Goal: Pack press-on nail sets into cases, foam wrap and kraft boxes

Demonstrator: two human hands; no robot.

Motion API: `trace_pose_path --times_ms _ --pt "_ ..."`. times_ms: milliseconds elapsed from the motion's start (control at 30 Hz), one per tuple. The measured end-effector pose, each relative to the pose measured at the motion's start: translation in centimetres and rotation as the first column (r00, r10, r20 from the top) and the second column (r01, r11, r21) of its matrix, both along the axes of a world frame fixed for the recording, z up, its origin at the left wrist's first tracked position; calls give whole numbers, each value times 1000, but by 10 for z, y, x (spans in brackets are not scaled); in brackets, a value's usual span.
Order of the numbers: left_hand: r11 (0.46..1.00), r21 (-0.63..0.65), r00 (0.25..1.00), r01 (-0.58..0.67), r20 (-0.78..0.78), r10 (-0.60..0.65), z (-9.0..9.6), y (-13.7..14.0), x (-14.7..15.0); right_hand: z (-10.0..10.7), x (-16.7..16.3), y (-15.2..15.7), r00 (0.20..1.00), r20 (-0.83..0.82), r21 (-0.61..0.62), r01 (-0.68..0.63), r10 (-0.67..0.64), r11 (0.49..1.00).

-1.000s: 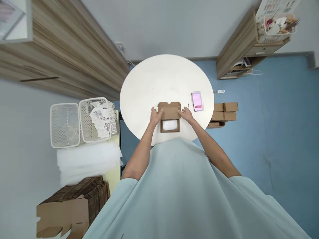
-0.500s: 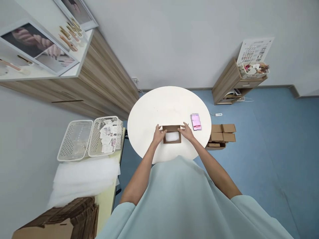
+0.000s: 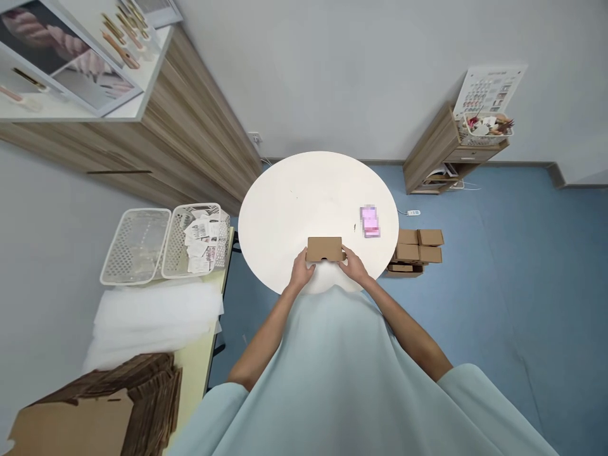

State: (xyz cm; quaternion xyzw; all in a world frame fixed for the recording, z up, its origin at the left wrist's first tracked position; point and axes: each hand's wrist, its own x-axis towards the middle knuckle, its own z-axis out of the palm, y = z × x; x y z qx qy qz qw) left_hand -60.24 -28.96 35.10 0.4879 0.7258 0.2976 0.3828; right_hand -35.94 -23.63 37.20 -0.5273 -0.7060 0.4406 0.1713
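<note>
A small brown cardboard box (image 3: 324,247) with its lid down is in front of me at the near side of the white round table (image 3: 285,190). My left hand (image 3: 301,271) grips its left end, thumb toward the near face. At the opposite end my right hand (image 3: 352,265) holds the box the same way. A dark notch shows at the near edge of the lid. The white wrapped item seen inside earlier is hidden under the lid. A phone with a blurred pink screen (image 3: 370,221) lies to the right on the table.
Several closed brown boxes (image 3: 418,247) are stacked right of the table. On the left side table are a white basket of printed cards (image 3: 199,244), another basket (image 3: 135,247), white wrapping sheets (image 3: 156,316) and flattened cardboard (image 3: 76,421). A wooden cabinet (image 3: 204,126) stands behind.
The box lid has come down toward me and now covers the white item. Both hands have moved from the raised lid to the box ends. The camera view has shifted slightly.
</note>
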Motion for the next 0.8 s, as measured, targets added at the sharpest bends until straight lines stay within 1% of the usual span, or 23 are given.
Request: trace_pose_path --times_ms 133,233,300,367,467,533,633,800 --pt "999 46 996 19 -92 -15 5 -17 -1 3 6 -12 996 94 7 12 -12 1000" --pt "999 24 988 47 -150 -43 13 -21 -2 11 8 -15 982 189 -43 1 7 999" --pt "996 -45 978 80 -191 -87 18 -21 -1 15 8 -15 965 260 -95 -7 31 995" --pt "984 -143 966 110 -216 -139 21 -22 1 17 6 -16 945 323 -133 -11 54 991" --pt "958 -269 958 103 -231 -168 19 -24 6 14 3 -19 921 381 -164 -14 77 986" --pt "951 -299 960 76 -237 -152 17 -26 9 10 2 -22 914 398 -183 -9 83 983" --pt "953 -301 969 35 -221 -106 14 -26 13 5 2 -24 917 392 -203 3 78 979" --pt "955 -295 994 -42 -113 9 6 -26 18 -3 2 -25 939 339 -218 18 58 976"
